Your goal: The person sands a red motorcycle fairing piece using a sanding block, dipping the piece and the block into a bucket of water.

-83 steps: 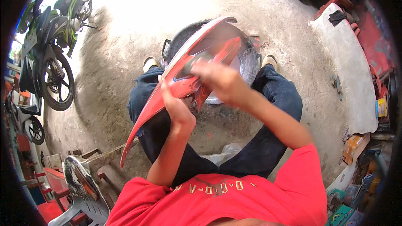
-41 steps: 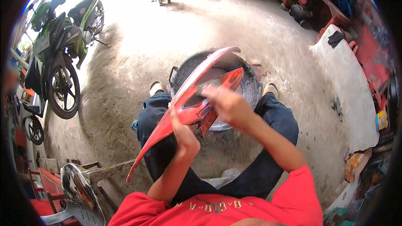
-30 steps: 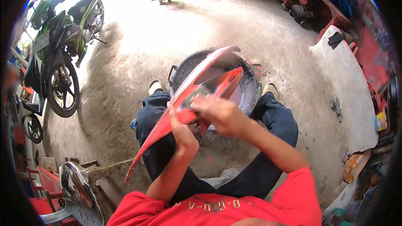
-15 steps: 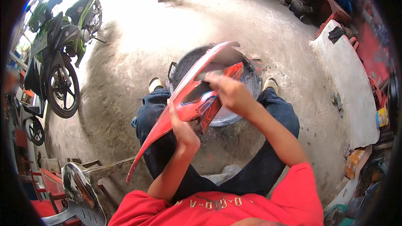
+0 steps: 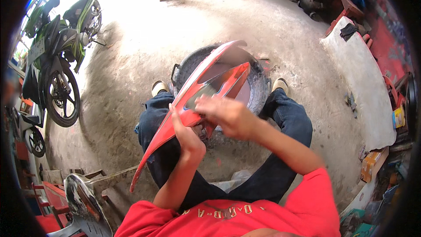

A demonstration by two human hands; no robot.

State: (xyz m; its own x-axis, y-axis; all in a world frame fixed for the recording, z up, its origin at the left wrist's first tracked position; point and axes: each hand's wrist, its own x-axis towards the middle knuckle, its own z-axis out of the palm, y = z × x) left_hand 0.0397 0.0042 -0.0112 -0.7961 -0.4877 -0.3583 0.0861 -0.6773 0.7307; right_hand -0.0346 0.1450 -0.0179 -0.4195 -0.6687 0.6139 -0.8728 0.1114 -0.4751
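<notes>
A long, curved red-and-white motorcycle body panel (image 5: 162, 132) lies slantwise across my left thigh and over a round dark basin (image 5: 188, 65). My left hand (image 5: 187, 139) grips the panel near its middle, thumb along the outer edge and fingers hidden beneath. My right hand (image 5: 228, 115) presses on the panel's upper face, with fingers bent and held together; it is slightly blurred. Around those fingertips the surface shows a dull grey-green patch (image 5: 202, 91). Whether something thin is under them, I cannot make out. Greyish liquid (image 5: 255, 88) shows in the basin.
Two motorcycles stand at the left, the nearer one's front wheel (image 5: 62, 92) turned toward me. A worn chair (image 5: 90, 206) is at lower left. Along the right side runs a white slab (image 5: 359, 87), with a cardboard box (image 5: 372, 166) near its lower end.
My right hand has slid down along the panel toward my left hand, from the upper opening to the middle. My left hand keeps its hold on the panel.
</notes>
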